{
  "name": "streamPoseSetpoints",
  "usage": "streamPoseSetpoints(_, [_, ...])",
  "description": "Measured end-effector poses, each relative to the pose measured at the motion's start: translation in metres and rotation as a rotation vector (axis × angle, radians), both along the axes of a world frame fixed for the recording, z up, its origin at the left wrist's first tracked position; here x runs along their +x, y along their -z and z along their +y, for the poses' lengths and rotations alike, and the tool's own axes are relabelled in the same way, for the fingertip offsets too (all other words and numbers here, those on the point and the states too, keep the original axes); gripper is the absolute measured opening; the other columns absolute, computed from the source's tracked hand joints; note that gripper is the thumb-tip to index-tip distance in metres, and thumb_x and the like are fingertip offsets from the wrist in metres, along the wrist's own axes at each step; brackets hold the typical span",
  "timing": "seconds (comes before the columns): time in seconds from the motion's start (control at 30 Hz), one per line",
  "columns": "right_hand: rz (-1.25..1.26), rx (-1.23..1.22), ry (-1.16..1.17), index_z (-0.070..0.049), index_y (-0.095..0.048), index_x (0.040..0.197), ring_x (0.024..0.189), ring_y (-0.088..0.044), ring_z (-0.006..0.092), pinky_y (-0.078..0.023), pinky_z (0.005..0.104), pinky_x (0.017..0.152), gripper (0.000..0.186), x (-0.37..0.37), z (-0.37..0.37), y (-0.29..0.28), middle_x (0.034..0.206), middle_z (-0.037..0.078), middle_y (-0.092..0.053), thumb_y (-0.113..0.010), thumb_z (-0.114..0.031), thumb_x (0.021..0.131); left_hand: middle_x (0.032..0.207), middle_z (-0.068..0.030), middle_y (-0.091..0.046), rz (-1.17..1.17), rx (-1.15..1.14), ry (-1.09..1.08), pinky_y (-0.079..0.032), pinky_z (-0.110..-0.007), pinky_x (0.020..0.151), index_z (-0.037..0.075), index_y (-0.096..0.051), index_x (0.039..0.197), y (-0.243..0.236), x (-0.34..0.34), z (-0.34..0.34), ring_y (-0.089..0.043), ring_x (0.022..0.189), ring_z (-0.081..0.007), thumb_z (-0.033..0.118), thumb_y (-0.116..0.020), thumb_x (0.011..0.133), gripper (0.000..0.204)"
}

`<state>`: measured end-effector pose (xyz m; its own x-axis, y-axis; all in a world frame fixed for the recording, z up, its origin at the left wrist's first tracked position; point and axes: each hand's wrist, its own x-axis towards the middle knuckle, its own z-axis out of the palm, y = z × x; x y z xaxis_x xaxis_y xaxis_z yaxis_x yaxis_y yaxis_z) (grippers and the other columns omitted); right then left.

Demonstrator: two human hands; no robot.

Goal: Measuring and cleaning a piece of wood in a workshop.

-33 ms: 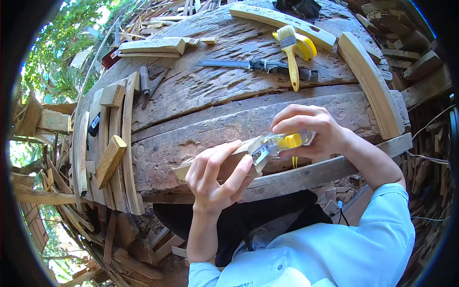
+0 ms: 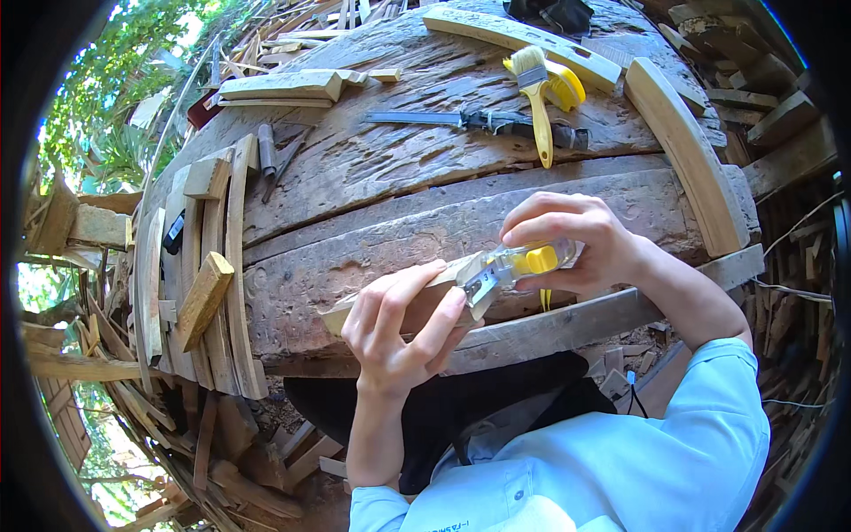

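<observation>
My left hand (image 2: 390,324) is closed around a short, pale piece of wood (image 2: 338,313), held at a slant over the near plank of the bench. In my right hand (image 2: 587,239) is a tape measure (image 2: 537,260) with a clear case and a yellow button. A short length of its metal blade (image 2: 481,285) is out and lies against the wood's right end, where my left fingertips touch it. My fingers hide much of the wood and part of the case.
The rough timber bench (image 2: 355,168) carries a flat brush (image 2: 534,84) over a yellow object, and a long blade with a dark wrapped handle (image 2: 510,126). Curved wooden pieces (image 2: 687,160) lie right and back. Wooden strips (image 2: 234,266) and a small block (image 2: 206,300) are at left.
</observation>
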<state>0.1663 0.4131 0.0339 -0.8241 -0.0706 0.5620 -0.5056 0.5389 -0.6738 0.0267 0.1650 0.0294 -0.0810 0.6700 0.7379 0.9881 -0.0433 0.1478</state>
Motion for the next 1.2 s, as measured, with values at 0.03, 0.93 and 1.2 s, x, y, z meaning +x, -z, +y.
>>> streamPoseSetpoints(0.03, [-0.001,-0.003,0.004,-0.005,-0.069,0.118,0.096,-0.073,0.0304,-0.061,0.0391,0.082,0.042,0.0001,0.0,0.0004,0.112,0.013,-0.071,-0.089,-0.015,0.082,0.112,-0.0142,-0.072,0.005,0.024,0.003,-0.059,-0.038,0.07,0.019,-0.062,0.124,0.0016,-0.0008,-0.0006,-0.073,0.09,-0.029,0.042,-0.079,0.092,0.042])
streamPoseSetpoints(0.93, [-0.029,0.001,0.004,-0.007,-0.067,0.123,0.105,-0.07,0.0303,-0.059,0.0398,0.089,0.046,0.0011,-0.0004,0.0042,0.116,0.013,-0.068,-0.088,-0.015,0.084,0.114,-0.017,-0.073,-0.066,0.057,0.046,-0.058,-0.033,0.067,0.023,-0.067,0.127,0.0034,-0.0035,0.0003,-0.072,0.088,-0.0268,0.037,-0.082,0.088,0.043])
streamPoseSetpoints(1.2, [-0.025,-0.002,-0.016,-0.007,-0.064,0.125,0.105,-0.069,0.0311,-0.058,0.0403,0.089,0.048,-0.0015,-0.0008,0.0057,0.116,0.013,-0.066,-0.088,-0.014,0.084,0.115,-0.0182,-0.073,-0.093,0.072,0.037,-0.058,-0.035,0.071,0.022,-0.066,0.126,0.0011,-0.0023,-0.0027,-0.072,0.09,-0.0278,0.038,-0.082,0.089,0.043])
